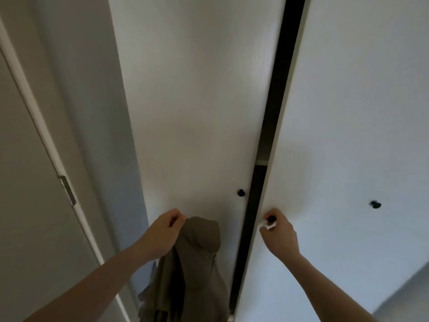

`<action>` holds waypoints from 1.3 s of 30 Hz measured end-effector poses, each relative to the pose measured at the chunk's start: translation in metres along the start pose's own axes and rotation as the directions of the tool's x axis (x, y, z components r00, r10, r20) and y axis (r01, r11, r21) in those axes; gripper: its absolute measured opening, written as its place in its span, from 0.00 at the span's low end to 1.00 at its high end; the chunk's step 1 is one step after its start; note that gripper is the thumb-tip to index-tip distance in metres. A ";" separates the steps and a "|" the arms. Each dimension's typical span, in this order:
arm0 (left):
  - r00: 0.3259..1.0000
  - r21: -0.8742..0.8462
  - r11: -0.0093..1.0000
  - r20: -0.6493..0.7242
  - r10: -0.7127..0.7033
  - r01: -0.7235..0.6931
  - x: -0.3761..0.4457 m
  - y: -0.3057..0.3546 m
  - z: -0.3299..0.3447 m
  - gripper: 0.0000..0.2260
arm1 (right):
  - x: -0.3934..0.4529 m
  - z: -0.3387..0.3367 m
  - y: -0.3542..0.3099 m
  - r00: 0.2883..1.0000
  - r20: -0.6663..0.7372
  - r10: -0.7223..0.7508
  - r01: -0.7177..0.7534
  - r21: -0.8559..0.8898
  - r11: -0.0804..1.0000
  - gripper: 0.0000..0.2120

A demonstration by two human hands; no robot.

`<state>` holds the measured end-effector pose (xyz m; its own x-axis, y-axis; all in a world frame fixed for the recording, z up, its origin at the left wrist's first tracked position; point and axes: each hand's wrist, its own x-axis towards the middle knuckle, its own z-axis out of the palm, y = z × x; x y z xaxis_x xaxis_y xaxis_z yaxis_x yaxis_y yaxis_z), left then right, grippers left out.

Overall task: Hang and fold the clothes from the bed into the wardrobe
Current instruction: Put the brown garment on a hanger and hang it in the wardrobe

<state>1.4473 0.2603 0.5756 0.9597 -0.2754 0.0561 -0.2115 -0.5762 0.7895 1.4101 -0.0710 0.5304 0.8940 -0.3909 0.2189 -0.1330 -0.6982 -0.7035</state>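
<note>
The left hand (166,231) pinches an olive garment (197,263) at six o'clock, hanging before the wardrobe's left door (192,112). The right hand (277,231) curls round a black knob (271,219), perhaps with white paper. Opening step; next, swing the right door (359,112) wide.

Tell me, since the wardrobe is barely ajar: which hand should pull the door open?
Right. The right hand already grips a black knob on the right door, while the left hand holds the olive garment.
</note>
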 end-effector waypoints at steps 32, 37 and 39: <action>0.757 -0.144 0.859 0.416 0.504 -0.492 -0.067 0.159 0.115 0.13 | -0.217 -0.185 0.047 0.940 0.184 0.288 -0.318 0.156 0.935 0.50; 0.753 -0.227 0.818 0.321 0.575 -0.528 -0.074 0.195 0.131 0.13 | -0.197 -0.139 -0.006 0.995 0.077 0.063 -0.070 0.096 0.993 0.19; 0.790 -0.253 0.839 0.287 0.541 -0.482 -0.069 0.199 0.131 0.13 | -0.182 -0.147 -0.015 0.994 -0.052 0.101 -0.096 0.090 0.991 0.06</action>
<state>1.3148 0.0640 0.6489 0.5909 -0.7505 0.2960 -0.5932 -0.1554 0.7899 1.1868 -0.0771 0.6005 0.8527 -0.4899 0.1815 -0.1791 -0.6004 -0.7794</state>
